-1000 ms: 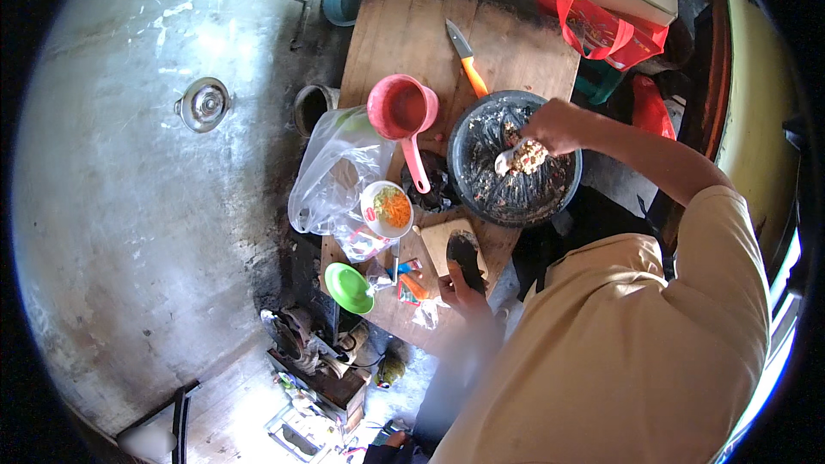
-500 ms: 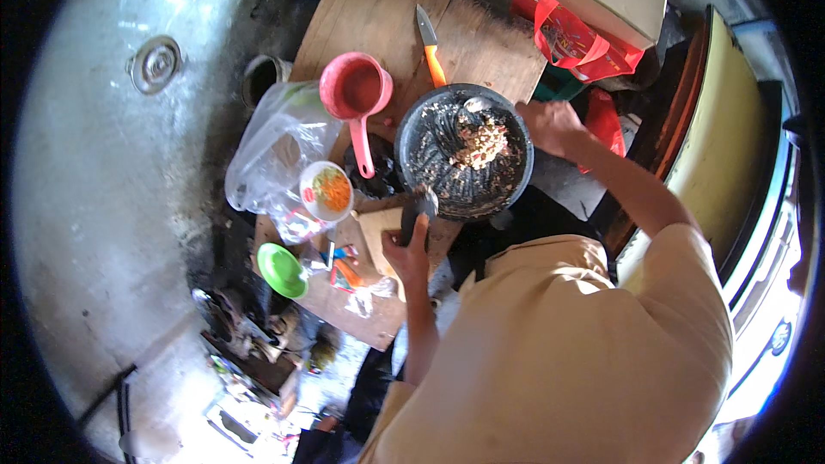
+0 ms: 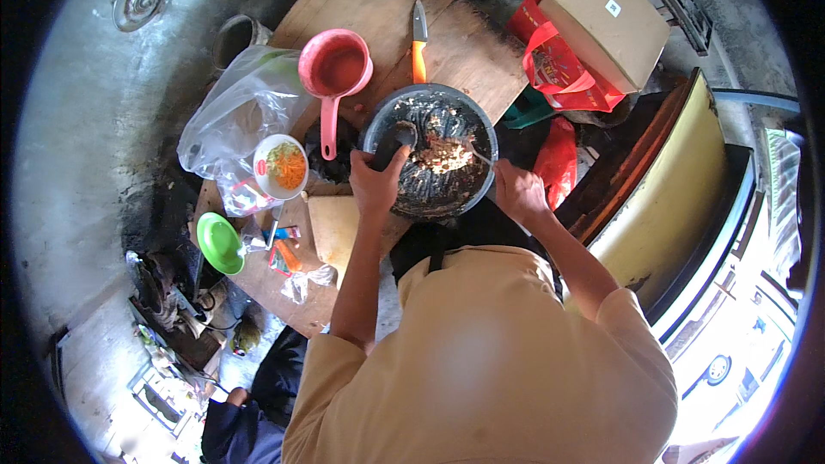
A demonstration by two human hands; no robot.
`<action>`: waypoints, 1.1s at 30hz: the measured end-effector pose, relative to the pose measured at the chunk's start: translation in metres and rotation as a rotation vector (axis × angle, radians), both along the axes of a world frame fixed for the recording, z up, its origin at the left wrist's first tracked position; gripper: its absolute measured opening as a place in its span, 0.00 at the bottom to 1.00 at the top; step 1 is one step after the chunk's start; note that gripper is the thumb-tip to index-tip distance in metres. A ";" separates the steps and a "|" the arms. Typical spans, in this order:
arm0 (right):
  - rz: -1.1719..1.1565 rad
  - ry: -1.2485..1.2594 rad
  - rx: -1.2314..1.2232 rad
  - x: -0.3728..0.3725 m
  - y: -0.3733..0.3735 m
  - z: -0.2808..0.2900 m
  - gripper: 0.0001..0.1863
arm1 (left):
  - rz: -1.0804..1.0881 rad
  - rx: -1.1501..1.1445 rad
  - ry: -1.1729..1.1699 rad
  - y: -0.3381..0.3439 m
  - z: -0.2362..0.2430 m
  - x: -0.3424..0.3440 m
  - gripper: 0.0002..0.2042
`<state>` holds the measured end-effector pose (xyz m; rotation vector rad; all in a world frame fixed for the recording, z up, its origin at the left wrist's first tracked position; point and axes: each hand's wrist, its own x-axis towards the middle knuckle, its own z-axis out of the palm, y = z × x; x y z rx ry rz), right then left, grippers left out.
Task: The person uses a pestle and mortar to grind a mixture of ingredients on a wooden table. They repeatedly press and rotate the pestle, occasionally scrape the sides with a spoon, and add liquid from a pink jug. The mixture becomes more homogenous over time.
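A round dark stone mortar [image 3: 391, 198] sits at the near edge of the wooden table, with a crumbly, reddish-beige mash [image 3: 445, 155] heaped in it. In my left hand [image 3: 378, 185], closed over the mortar's left side, is a dark pestle [image 3: 395, 142] whose head is over the bowl. My right hand [image 3: 519, 193] is at the right rim, its fingers closed on a metal spoon [image 3: 479, 154]. The spoon's bowl end touches the mash; most of its handle is hidden by my fingers.
On the wooden table [image 3: 468, 43] lie an orange-handled knife [image 3: 418, 47], a pink dipper [image 3: 333, 69], a clear plastic bag [image 3: 241, 103], a white bowl of shredded vegetables [image 3: 284, 174], a green bowl [image 3: 221, 243] and a cutting board [image 3: 333, 228]. A cardboard box [image 3: 601, 21] stands in a red bag.
My left hand has brought the pestle from the near rim over the mortar. My right hand has moved nearer to me along the right rim, and the spoon now meets the mash. The view has shifted.
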<state>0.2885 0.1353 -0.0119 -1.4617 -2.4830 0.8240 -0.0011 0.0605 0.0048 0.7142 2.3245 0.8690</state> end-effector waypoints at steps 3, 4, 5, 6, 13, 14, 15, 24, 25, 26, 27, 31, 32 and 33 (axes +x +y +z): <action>-0.148 -0.001 0.174 0.003 -0.007 -0.002 0.05 | 0.008 0.008 -0.013 0.006 -0.008 -0.003 0.36; -0.049 -0.056 0.085 0.004 -0.007 -0.002 0.04 | 0.007 0.015 -0.014 0.007 -0.012 -0.003 0.36; 0.042 -0.082 0.044 0.004 -0.005 -0.002 0.04 | 0.007 0.039 -0.002 0.008 -0.017 -0.004 0.36; 0.169 -0.112 -0.041 0.004 -0.001 -0.001 0.04 | 0.008 0.042 -0.007 0.010 -0.021 -0.006 0.36; 0.060 -0.020 0.144 -0.027 0.053 -0.004 0.03 | 0.026 0.014 -0.046 0.013 -0.042 -0.018 0.37; 0.130 -0.007 0.182 -0.030 0.060 -0.004 0.04 | 0.026 0.018 -0.043 0.013 -0.042 -0.019 0.38; 0.225 -0.071 0.090 -0.029 0.065 -0.001 0.05 | 0.023 0.036 -0.036 0.016 -0.041 -0.020 0.38; 0.210 -0.201 0.093 0.007 0.051 0.001 0.08 | -0.059 -0.041 0.013 0.011 -0.026 -0.019 0.38; 0.242 -0.133 0.056 0.012 0.040 0.001 0.06 | -0.071 -0.059 0.040 0.011 -0.025 -0.018 0.38; 0.232 -0.083 0.022 0.013 0.029 -0.002 0.05 | -0.087 -0.070 0.067 0.010 -0.025 -0.017 0.38; 0.143 -0.045 0.080 0.017 0.018 -0.002 0.05 | -0.095 -0.084 0.091 0.009 -0.024 -0.016 0.39; -0.211 -0.236 0.106 0.005 -0.026 -0.007 0.07 | -0.059 0.015 0.032 0.006 -0.025 -0.009 0.37; -0.152 -0.253 -0.010 -0.001 -0.034 -0.006 0.07 | -0.053 0.046 0.030 0.006 -0.025 -0.008 0.36; -0.123 -0.263 -0.066 -0.010 -0.043 -0.006 0.07 | -0.051 0.076 0.029 0.005 -0.025 -0.006 0.35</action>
